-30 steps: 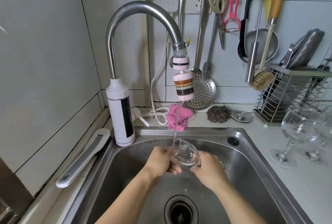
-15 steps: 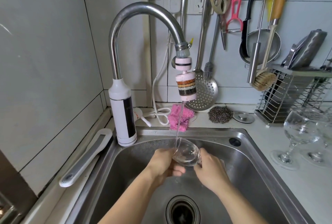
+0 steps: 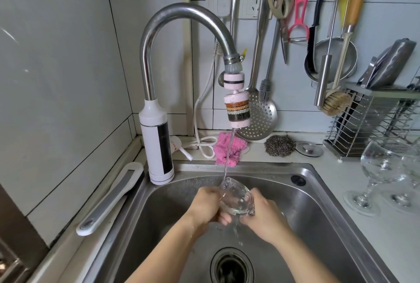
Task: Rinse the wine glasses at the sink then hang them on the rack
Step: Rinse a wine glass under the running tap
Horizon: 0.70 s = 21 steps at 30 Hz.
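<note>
White wall tiles stand behind a stainless steel sink [image 3: 318,182], with metal kitchen tools hanging at the far right. Over the basin, the left hand [image 3: 205,206] and the right hand [image 3: 264,215] both grasp a clear wine glass [image 3: 236,199], tilted under thin water from the curved chrome faucet [image 3: 181,13]. Two more clear wine glasses [image 3: 384,169] stand on the desk at the right.

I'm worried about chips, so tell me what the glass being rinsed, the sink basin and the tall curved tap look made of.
The clear stemmed wine glass held under the stream looks like glass: transparent, with bright reflections. The grey sink basin looks like brushed stainless steel, dull-shiny with soft reflections. The curved tap spout seems polished metal, mirror-like; its white base looks like plastic.
</note>
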Each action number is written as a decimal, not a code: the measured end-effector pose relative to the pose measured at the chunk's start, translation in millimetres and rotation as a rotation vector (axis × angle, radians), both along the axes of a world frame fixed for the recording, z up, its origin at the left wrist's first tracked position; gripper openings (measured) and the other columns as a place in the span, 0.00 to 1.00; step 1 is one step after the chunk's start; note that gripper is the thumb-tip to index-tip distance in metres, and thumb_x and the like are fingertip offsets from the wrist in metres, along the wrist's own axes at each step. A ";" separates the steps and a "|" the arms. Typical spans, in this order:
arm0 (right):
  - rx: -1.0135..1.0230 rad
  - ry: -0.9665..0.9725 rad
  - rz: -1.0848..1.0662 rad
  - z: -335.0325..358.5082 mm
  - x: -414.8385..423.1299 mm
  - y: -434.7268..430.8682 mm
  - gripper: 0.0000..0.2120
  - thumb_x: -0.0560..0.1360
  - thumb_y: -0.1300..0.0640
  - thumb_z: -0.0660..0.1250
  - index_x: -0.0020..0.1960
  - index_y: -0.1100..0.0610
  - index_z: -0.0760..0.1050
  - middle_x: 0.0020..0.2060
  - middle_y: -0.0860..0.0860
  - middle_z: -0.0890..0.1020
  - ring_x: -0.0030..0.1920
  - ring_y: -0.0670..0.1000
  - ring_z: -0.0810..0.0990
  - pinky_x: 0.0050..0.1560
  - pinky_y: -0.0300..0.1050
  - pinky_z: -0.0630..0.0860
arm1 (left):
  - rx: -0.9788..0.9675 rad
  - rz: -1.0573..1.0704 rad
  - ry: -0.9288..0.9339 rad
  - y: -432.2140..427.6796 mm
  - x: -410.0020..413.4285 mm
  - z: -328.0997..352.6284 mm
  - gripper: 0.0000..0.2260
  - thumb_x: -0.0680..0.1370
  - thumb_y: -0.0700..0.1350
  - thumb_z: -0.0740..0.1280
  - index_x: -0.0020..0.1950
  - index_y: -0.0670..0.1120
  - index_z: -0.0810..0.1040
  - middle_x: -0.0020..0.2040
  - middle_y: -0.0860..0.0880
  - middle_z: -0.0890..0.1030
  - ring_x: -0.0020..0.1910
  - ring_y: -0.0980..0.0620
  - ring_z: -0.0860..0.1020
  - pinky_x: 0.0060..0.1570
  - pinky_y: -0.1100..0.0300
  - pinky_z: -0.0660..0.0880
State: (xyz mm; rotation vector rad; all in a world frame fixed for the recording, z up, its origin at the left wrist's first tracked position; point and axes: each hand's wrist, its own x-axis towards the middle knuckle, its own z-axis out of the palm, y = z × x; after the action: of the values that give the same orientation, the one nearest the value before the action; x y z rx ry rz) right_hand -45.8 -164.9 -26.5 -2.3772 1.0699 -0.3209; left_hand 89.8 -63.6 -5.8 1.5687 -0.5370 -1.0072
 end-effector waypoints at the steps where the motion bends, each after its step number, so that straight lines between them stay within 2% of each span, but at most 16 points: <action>1: 0.026 -0.006 0.011 1.3 0.0 0.4 0.18 0.67 0.46 0.72 0.51 0.45 0.66 0.45 0.43 0.81 0.47 0.49 0.80 0.38 0.39 0.72 | -0.018 0.002 0.004 -0.7 0.6 0.7 0.18 0.81 0.33 0.51 0.50 0.36 0.82 0.31 0.36 0.81 0.22 0.47 0.75 0.25 0.59 0.73; 3: 0.087 -0.050 0.040 3.8 0.8 0.9 0.21 0.65 0.43 0.74 0.53 0.44 0.68 0.47 0.40 0.81 0.47 0.44 0.78 0.37 0.33 0.69 | -0.039 0.042 0.026 -2.0 2.8 -0.5 0.15 0.81 0.35 0.55 0.49 0.35 0.82 0.28 0.39 0.79 0.24 0.46 0.75 0.26 0.58 0.74; 6: 0.101 -0.109 0.075 5.2 0.6 2.7 0.26 0.63 0.39 0.76 0.55 0.45 0.69 0.48 0.38 0.80 0.48 0.41 0.78 0.38 0.26 0.68 | 0.006 0.078 0.047 -1.0 6.1 -5.1 0.16 0.86 0.45 0.58 0.50 0.36 0.81 0.29 0.40 0.80 0.23 0.47 0.76 0.26 0.58 0.75; 8: 0.105 -0.122 0.085 5.7 -0.1 4.0 0.27 0.62 0.39 0.77 0.53 0.45 0.69 0.48 0.39 0.81 0.47 0.41 0.79 0.39 0.27 0.69 | 0.026 0.072 0.005 0.3 7.7 -7.8 0.14 0.85 0.40 0.57 0.53 0.37 0.82 0.30 0.40 0.81 0.23 0.48 0.76 0.26 0.58 0.75; 10: 0.114 -0.139 0.089 5.6 -0.8 4.1 0.28 0.60 0.40 0.79 0.50 0.46 0.66 0.44 0.41 0.82 0.42 0.41 0.79 0.38 0.33 0.71 | 0.000 0.061 -0.018 -0.4 9.2 -8.4 0.16 0.82 0.35 0.55 0.54 0.39 0.83 0.30 0.40 0.80 0.24 0.48 0.75 0.26 0.58 0.74; 12: 0.127 -0.148 0.075 7.8 -1.0 5.0 0.30 0.58 0.42 0.79 0.49 0.47 0.64 0.43 0.43 0.82 0.38 0.42 0.79 0.37 0.37 0.72 | -0.042 0.028 -0.005 -2.6 8.5 -8.4 0.14 0.81 0.34 0.57 0.53 0.38 0.83 0.29 0.41 0.79 0.24 0.48 0.74 0.27 0.59 0.73; 16: 0.230 -0.211 0.054 9.2 -1.1 4.2 0.35 0.52 0.37 0.79 0.55 0.44 0.70 0.46 0.40 0.84 0.46 0.36 0.81 0.50 0.37 0.77 | -0.031 0.021 -0.019 -3.7 6.2 -10.4 0.13 0.84 0.40 0.60 0.51 0.40 0.83 0.30 0.40 0.80 0.24 0.48 0.75 0.26 0.59 0.73; 18: 0.226 -0.174 0.086 8.8 -0.2 4.6 0.33 0.53 0.36 0.77 0.55 0.42 0.71 0.45 0.39 0.83 0.46 0.36 0.80 0.48 0.35 0.75 | 0.009 0.048 -0.112 -1.8 8.9 -12.5 0.13 0.84 0.42 0.60 0.50 0.42 0.84 0.30 0.41 0.82 0.22 0.51 0.75 0.23 0.61 0.71; 21: 0.198 -0.159 0.088 7.5 0.9 4.5 0.28 0.55 0.41 0.76 0.50 0.41 0.67 0.42 0.41 0.81 0.40 0.39 0.80 0.40 0.37 0.74 | -0.026 0.033 -0.160 -2.3 13.1 -12.3 0.15 0.81 0.35 0.57 0.52 0.43 0.84 0.34 0.33 0.82 0.24 0.49 0.75 0.23 0.62 0.69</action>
State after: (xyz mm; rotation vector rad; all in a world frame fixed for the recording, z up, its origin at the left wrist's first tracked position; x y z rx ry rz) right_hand -44.9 -160.4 -19.0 -2.1756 0.8786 -0.3491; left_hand 102.9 -65.8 -18.1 1.6382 -0.6300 -0.8514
